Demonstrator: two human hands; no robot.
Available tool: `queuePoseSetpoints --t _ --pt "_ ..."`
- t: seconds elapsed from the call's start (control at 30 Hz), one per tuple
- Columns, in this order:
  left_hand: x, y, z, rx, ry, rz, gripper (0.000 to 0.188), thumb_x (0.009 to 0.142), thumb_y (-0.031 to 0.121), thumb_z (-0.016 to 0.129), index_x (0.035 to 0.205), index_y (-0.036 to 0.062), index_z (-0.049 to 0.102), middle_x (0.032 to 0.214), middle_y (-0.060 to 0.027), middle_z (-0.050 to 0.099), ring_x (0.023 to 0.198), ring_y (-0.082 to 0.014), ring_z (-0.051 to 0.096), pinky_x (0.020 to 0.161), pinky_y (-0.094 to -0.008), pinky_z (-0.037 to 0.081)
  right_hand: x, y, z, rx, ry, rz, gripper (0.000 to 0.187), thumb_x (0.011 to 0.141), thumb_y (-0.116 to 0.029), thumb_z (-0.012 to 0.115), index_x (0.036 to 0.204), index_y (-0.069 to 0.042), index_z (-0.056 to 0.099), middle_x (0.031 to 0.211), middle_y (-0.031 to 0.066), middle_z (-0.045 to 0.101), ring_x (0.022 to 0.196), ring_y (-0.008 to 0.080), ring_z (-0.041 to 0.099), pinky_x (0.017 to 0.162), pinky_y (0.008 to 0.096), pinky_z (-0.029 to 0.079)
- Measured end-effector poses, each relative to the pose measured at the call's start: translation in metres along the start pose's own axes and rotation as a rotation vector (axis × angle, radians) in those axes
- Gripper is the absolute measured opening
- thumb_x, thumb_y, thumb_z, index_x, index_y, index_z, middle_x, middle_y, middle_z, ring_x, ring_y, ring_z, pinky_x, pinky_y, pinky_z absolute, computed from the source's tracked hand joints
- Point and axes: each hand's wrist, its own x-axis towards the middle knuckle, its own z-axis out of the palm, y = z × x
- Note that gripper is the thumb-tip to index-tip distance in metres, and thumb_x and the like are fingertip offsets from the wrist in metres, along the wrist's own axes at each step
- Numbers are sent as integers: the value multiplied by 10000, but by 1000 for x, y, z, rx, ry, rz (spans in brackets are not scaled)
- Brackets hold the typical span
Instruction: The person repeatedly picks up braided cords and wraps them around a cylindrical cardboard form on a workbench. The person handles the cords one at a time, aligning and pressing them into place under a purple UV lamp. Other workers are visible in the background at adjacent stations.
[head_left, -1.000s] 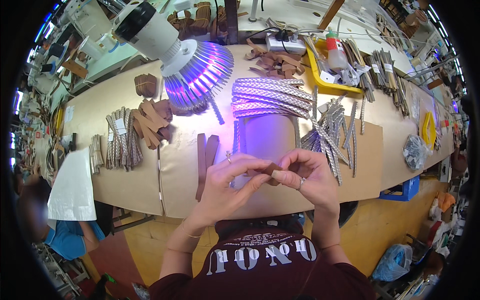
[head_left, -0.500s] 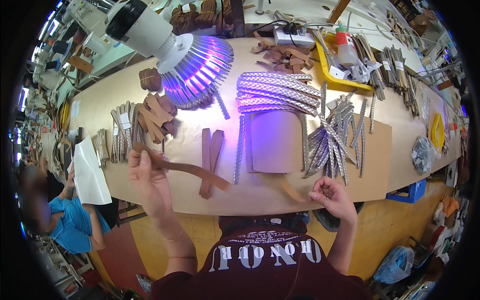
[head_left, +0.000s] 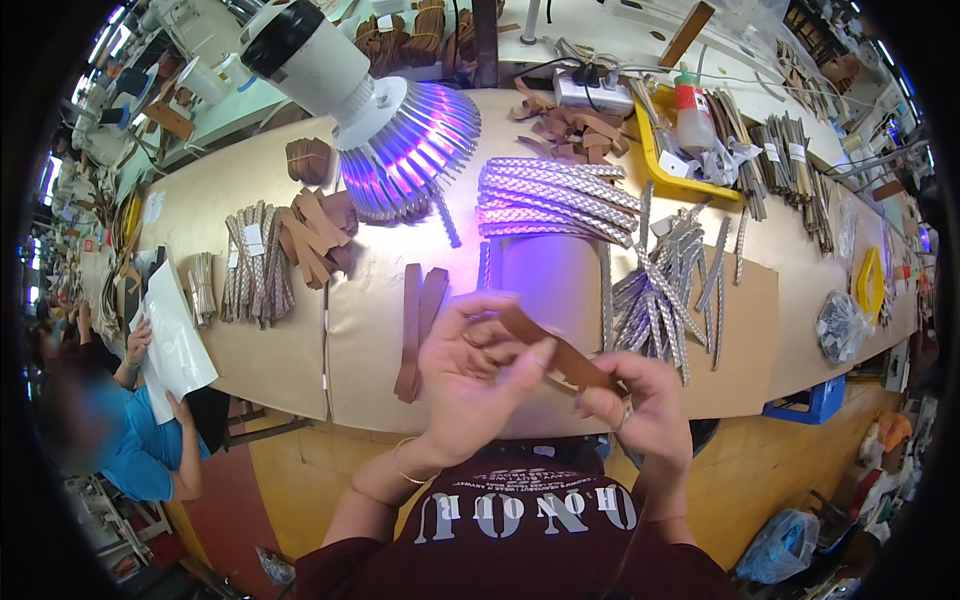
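Note:
A short brown leather strip (head_left: 572,366) is stretched between my two hands, above the near edge of the table. Its left end is pinched by my left hand (head_left: 478,375), palm up with the fingers curled. My right hand (head_left: 650,408) grips the other end between thumb and fingers. Just beyond the hands, a tan cardboard form (head_left: 555,268) bears a stack of silver braided straps (head_left: 555,198) lying across its far end. To the left of my hands lie flat brown strips (head_left: 410,335), partly crossed.
A lit lamp with a finned head (head_left: 410,150) hangs over the table. Loose braided straps (head_left: 665,290) are heaped at the right. Bundled straps (head_left: 258,265) and brown pieces (head_left: 315,235) lie left. Far right stands a yellow tray (head_left: 690,183) with a bottle. At left, another person holds a white sheet (head_left: 178,340).
My left hand has come right and inward with the brown strip. My right hand has shifted slightly and now grips the strip's other end.

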Motion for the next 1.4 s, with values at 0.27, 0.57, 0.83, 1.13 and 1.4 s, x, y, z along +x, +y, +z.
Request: queuePoseSetpoints --t 0.27,0.57,0.83,1.13,1.4 --pt "23 -43 -33 -28 325 -97 325 901 -46 632 1190 -21 487 985 -132 663 775 -152 652 646 -262 558 52 5 -28 -498 202 133 233 879 -230 741 900 -2 693 689 42 646 628 102 573 601 272 461" --pt "35 -82 -48 374 286 -104 319 903 -48 626 1202 -21 518 1065 -95 603 939 -111 568 817 -225 476 47 35 -36 -824 523 96 250 838 -291 759 874 -57 680 724 83 662 657 223 655 623 345 507" --pt "28 -72 -64 524 368 59 192 970 -40 497 1154 -13 541 1265 -131 537 1148 -182 541 1030 -326 414 23 87 -133 -587 1073 316 290 863 -220 728 1066 -42 625 795 110 666 732 268 663 659 397 499" --pt "14 -50 -44 727 311 251 146 936 -41 500 1077 -22 530 1241 -150 502 1150 -233 542 1002 -368 441 46 119 -164 -390 1042 390 388 926 -125 669 1260 25 540 841 53 672 701 93 611 647 231 478" --pt "2 -31 -19 443 13 45 157 954 -20 523 1110 -17 535 1138 -142 608 997 -180 617 867 -293 493 -8 48 -134 115 680 125 226 926 -93 671 1121 21 656 909 6 684 784 47 591 696 193 464"
